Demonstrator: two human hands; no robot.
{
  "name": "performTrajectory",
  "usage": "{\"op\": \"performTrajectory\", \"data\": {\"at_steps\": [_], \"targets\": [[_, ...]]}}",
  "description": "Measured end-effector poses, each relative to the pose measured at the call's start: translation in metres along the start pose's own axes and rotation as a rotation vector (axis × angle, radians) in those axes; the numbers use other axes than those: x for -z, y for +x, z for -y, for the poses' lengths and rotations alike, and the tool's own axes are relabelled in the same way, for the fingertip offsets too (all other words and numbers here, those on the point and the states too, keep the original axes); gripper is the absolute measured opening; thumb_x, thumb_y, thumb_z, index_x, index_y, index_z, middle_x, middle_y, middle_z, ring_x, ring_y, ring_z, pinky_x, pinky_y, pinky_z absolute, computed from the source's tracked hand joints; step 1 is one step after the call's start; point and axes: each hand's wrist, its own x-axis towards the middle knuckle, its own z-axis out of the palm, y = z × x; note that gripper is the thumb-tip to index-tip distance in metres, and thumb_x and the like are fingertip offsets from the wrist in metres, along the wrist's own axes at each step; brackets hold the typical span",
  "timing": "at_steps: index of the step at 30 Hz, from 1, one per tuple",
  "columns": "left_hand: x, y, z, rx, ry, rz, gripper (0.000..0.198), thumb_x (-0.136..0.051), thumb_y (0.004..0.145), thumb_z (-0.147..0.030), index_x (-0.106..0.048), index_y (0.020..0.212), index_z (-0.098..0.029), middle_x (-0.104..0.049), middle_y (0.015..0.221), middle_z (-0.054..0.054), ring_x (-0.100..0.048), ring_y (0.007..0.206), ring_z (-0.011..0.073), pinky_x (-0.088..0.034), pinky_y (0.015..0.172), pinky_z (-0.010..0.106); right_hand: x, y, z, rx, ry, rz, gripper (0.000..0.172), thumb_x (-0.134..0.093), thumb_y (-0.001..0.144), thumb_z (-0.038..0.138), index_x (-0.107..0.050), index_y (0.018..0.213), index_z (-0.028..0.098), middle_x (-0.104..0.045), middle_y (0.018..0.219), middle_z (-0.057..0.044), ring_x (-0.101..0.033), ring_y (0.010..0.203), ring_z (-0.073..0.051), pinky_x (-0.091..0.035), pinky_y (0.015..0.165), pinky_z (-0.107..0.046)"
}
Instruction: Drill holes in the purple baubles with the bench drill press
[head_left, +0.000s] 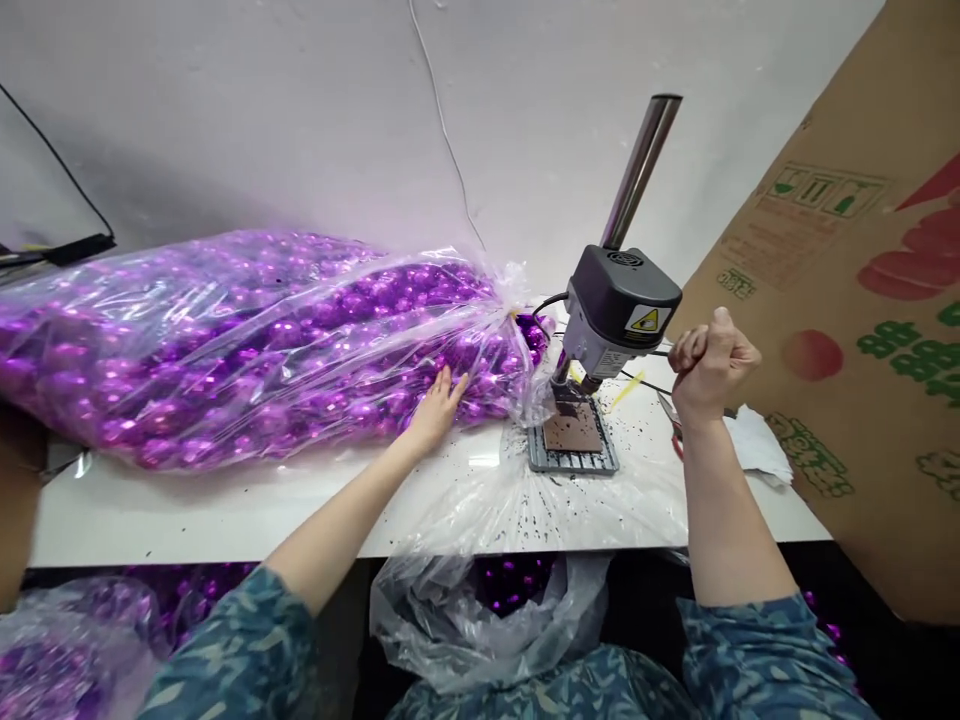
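Observation:
My left hand (439, 408) rests with fingers stretched out on the near side of a large clear plastic bag (300, 350) full of shiny purple balls. The bag's gathered neck lies against a small bench drill press (622, 305). Beside the drill head, my right hand (712, 365) is closed in a fist around the drill press lever, which is mostly hidden by the fingers. Under the chuck, a brown block (573, 428) sits on the grey slotted base (574, 462), with dark purple shavings scattered about. An opened clear bag (487, 620) hangs over the table's front edge, purple balls inside.
A tall printed cardboard box (847, 300) stands along the right side. Red-handled scissors (675, 430) and a white paper (757, 445) lie behind my right forearm. Another bag of purple balls (67, 650) is at lower left. A wall rises behind the white table (225, 520).

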Motion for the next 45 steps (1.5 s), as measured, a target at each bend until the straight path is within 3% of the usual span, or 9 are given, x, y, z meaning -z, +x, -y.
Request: {"op": "performTrajectory", "data": {"at_steps": [4,7,12,14,18,28,33,38,45], "targets": [[0.014,-0.042,0.009,0.115,0.111,0.073,0.065,-0.040,0.090,0.003,-0.055,0.151,-0.015,-0.049,0.159,0.023,-0.046,0.151,0.0346,-0.048,0.117,0.049,0.002,-0.001,-0.001,0.012,0.023,0.012,0.064,-0.072,0.078,0.058,-0.035,0.042,0.021,-0.030,0.034,0.005,-0.028,0.030,-0.006,-0.018,0.033,-0.027],[0.026,-0.047,-0.019,0.139,0.170,-0.035,0.057,-0.044,0.094,-0.004,-0.055,0.149,-0.013,-0.046,0.160,0.025,-0.040,0.154,0.0401,-0.042,0.120,0.060,0.004,-0.002,-0.002,0.014,0.038,0.027,0.062,-0.072,0.079,0.056,-0.036,0.042,0.021,-0.031,0.035,0.005,-0.029,0.030,-0.006,-0.017,0.034,-0.027],[0.032,0.007,-0.102,-0.484,0.161,0.004,0.062,-0.057,0.099,-0.020,-0.040,0.159,-0.025,-0.036,0.170,0.013,-0.021,0.162,0.0342,-0.019,0.129,0.065,0.007,-0.003,-0.002,0.012,0.046,0.065,0.063,-0.072,0.080,0.057,-0.036,0.043,0.021,-0.032,0.036,0.006,-0.031,0.031,-0.007,-0.019,0.035,-0.027],[0.029,0.030,-0.120,-0.536,0.212,0.086,0.060,-0.062,0.098,-0.029,-0.046,0.156,-0.023,-0.040,0.167,0.015,-0.025,0.161,0.0362,-0.020,0.129,0.066,0.009,-0.003,-0.004,0.014,0.045,0.083,0.063,-0.070,0.082,0.057,-0.036,0.044,0.020,-0.033,0.037,0.006,-0.032,0.032,-0.006,-0.022,0.037,-0.027],[0.024,0.036,-0.109,-0.383,0.367,0.163,0.033,-0.062,0.094,-0.013,-0.073,0.125,-0.017,-0.056,0.150,0.019,-0.042,0.151,0.0396,-0.029,0.125,0.066,0.014,-0.007,-0.008,0.028,0.040,0.113,0.061,-0.066,0.088,0.054,-0.039,0.044,0.020,-0.033,0.038,0.006,-0.034,0.034,-0.006,-0.024,0.040,-0.027],[0.025,-0.050,-0.053,-0.306,0.305,0.018,0.032,-0.059,0.086,0.001,-0.079,0.101,-0.018,-0.058,0.146,0.018,-0.047,0.147,0.0379,-0.037,0.123,0.062,0.016,-0.014,-0.009,0.068,0.036,0.108,0.061,-0.063,0.092,0.049,-0.041,0.043,0.020,-0.033,0.038,0.005,-0.033,0.035,-0.006,-0.022,0.042,-0.030],[0.022,-0.048,-0.077,-0.222,0.304,-0.030,0.027,-0.053,0.102,-0.027,-0.076,0.101,-0.013,-0.064,0.135,0.023,-0.047,0.146,0.0421,-0.033,0.121,0.071,0.013,-0.013,-0.009,0.072,0.037,0.105,0.062,-0.063,0.092,0.047,-0.041,0.042,0.019,-0.032,0.036,0.005,-0.032,0.033,-0.006,-0.021,0.041,-0.030],[0.018,-0.007,-0.127,-0.234,0.127,0.008,0.041,-0.032,0.105,-0.013,-0.063,0.131,-0.012,-0.068,0.120,0.019,-0.065,0.121,0.0293,-0.057,0.102,0.047,0.013,-0.012,-0.012,0.080,0.028,0.091,0.063,-0.063,0.092,0.049,-0.039,0.041,0.019,-0.031,0.036,0.005,-0.032,0.033,-0.006,-0.022,0.041,-0.030],[0.019,0.035,-0.147,0.265,0.031,0.261,0.042,-0.042,0.107,-0.038,-0.056,0.140,-0.016,-0.062,0.123,0.020,-0.071,0.110,0.0347,-0.058,0.087,0.042,0.013,-0.014,-0.011,0.078,-0.040,0.110,0.063,-0.059,0.093,0.050,-0.035,0.044,0.020,-0.027,0.038,0.005,-0.032,0.035,-0.005,-0.025,0.042,-0.029]]}}
